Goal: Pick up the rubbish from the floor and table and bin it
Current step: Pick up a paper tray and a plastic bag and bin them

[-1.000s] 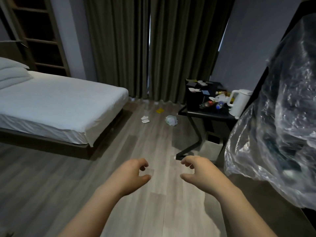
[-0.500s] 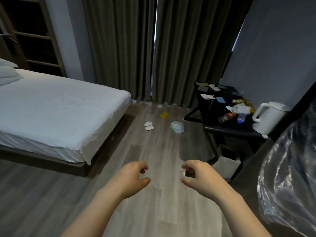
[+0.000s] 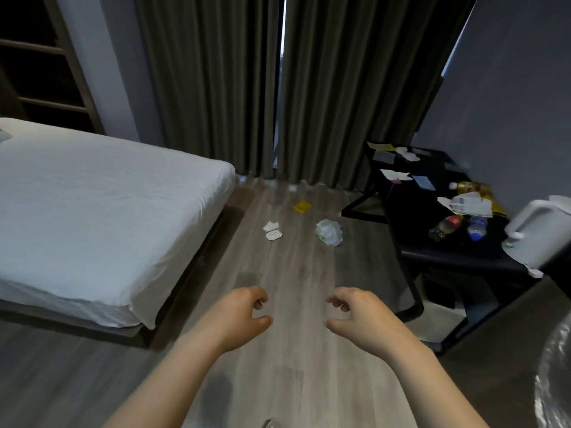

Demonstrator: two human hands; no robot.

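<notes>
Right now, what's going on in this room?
A person stands with the left hand and right hand out in front, both loosely curled and holding nothing. Rubbish lies ahead on the wooden floor: a yellow packet, white paper scraps and a crumpled white bag. A cola bottle and papers litter the black table beside a white kettle. Nothing is picked up yet.

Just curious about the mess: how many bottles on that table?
3: cola bottle nearest, blue-labelled bottle beside it, amber bottle farther back. Papers might hide more.
</notes>
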